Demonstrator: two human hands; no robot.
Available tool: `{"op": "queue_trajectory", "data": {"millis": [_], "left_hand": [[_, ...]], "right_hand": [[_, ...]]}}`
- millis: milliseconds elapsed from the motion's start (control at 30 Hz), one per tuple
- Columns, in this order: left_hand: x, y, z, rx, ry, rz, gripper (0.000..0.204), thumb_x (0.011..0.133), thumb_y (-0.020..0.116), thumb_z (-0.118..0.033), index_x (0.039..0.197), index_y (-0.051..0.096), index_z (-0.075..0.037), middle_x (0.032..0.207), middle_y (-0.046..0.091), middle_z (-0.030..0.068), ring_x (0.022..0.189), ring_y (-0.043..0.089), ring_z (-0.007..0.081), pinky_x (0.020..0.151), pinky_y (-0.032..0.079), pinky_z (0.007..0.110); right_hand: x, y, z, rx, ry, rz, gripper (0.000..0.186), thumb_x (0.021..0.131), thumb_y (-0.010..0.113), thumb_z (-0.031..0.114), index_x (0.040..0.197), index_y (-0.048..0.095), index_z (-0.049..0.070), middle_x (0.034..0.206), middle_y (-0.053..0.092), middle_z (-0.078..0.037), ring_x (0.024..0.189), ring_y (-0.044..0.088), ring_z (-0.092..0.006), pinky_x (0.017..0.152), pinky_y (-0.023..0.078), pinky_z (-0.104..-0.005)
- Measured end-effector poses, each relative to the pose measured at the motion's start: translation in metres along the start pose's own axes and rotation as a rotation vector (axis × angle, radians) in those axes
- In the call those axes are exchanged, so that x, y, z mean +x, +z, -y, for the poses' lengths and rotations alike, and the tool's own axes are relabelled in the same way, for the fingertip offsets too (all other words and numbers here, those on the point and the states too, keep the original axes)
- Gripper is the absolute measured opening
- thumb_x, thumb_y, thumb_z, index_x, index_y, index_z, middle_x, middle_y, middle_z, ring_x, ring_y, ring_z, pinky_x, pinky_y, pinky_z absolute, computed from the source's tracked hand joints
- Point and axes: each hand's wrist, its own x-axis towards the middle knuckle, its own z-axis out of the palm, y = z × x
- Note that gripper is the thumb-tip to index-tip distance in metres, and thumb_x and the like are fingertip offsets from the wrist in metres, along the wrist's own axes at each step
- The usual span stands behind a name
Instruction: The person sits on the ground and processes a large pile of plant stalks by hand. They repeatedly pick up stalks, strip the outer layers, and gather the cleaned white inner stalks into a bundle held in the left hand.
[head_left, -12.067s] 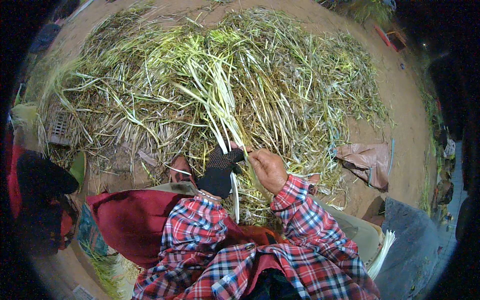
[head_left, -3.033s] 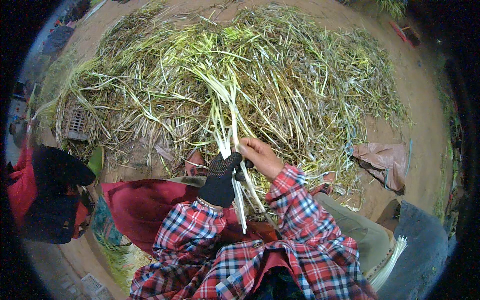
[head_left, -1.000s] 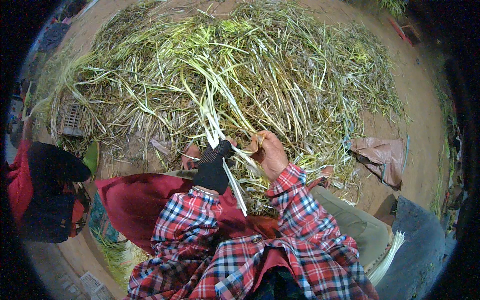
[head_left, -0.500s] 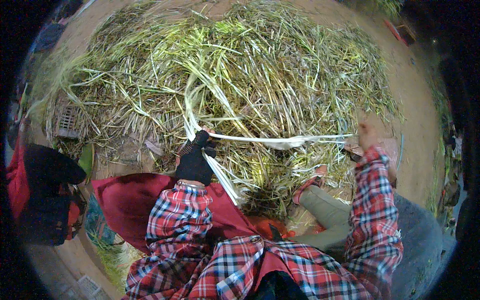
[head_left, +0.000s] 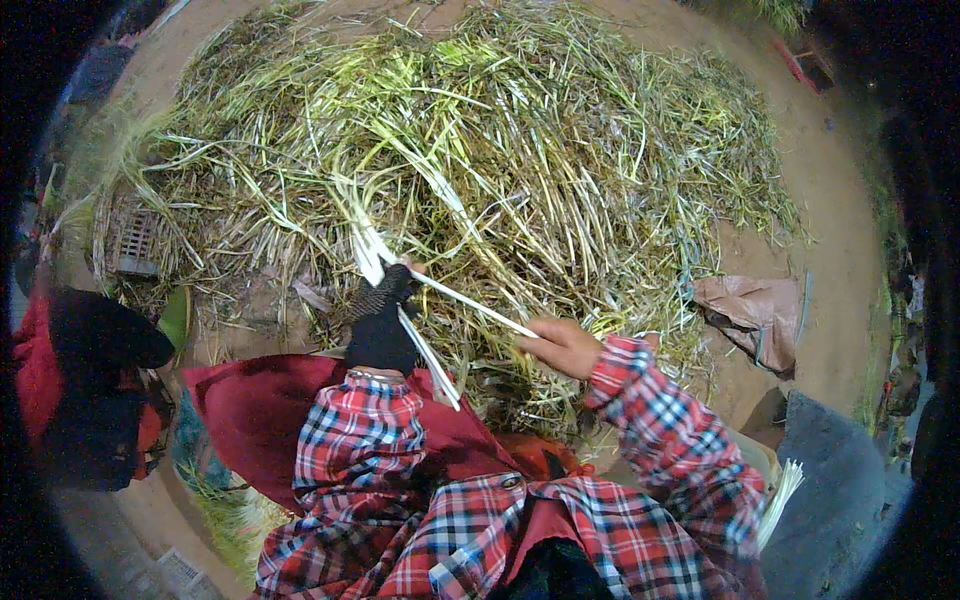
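Note:
My left hand [head_left: 385,315], in a black fingerless glove, is closed around a small bunch of scallions [head_left: 368,252]. Their pale tops fan out beyond the fist, while the white lower stalks [head_left: 430,360] stick out toward my lap. One long white scallion stalk [head_left: 470,300] runs slantwise from that fist to my bare right hand [head_left: 565,345]. The thumb and fingers of the right hand pinch its lower end. Both hands hover over the near edge of a broad heap of green and yellowed leaves and peelings [head_left: 560,170].
A red cloth [head_left: 265,395] covers my left knee. Right of the heap lies a crumpled brown sheet [head_left: 755,315] on bare ground. White stalks [head_left: 782,500] rest by my right elbow, near a grey-blue mat [head_left: 830,480]. At far left is a dark-clad person [head_left: 100,390]; a grey crate [head_left: 137,240] sits nearby.
My right hand has come back from far right to the middle, onto the white stalk. The stringy strip stretched between the hands no longer shows there. My left hand has barely moved.

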Motion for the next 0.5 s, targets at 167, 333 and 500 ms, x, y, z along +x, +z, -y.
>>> {"op": "queue_trajectory", "data": {"millis": [167,333,500], "left_hand": [[0.023,-0.012,-0.02,0.102,0.075,0.022,0.027,0.078,0.056,-0.019,0.096,0.05,0.0,0.088,0.058,0.0139,0.077,0.058,0.0201,0.043,0.044,0.021],[-0.018,0.003,-0.006,0.038,0.072,-0.068,0.035,0.079,0.055,-0.019,0.106,0.045,0.002,0.097,0.056,0.0195,0.092,0.055,0.027,0.052,0.048,0.027],[-0.05,0.018,0.016,0.013,-0.07,0.098,0.026,0.081,0.052,-0.016,0.101,0.048,-0.001,0.089,0.057,0.0117,0.08,0.058,0.0208,0.058,0.049,0.027]], "right_hand": [[-0.024,-0.027,-0.001,0.456,0.327,-0.064,0.021,0.084,0.047,0.026,0.083,0.056,0.007,0.056,0.04,0.003,0.048,0.037,-0.0051,0.042,0.031,-0.0205],[0.005,-0.008,0.019,0.045,0.318,-0.332,0.019,0.083,0.047,0.023,0.079,0.051,0.005,0.051,0.045,-0.004,0.042,0.04,-0.0143,0.041,0.036,-0.0275],[0.023,0.056,0.029,-0.303,0.178,-0.009,0.022,0.08,0.048,0.023,0.081,0.046,0.001,0.06,0.053,-0.021,0.054,0.053,-0.0381,0.051,0.042,-0.0464]]}}
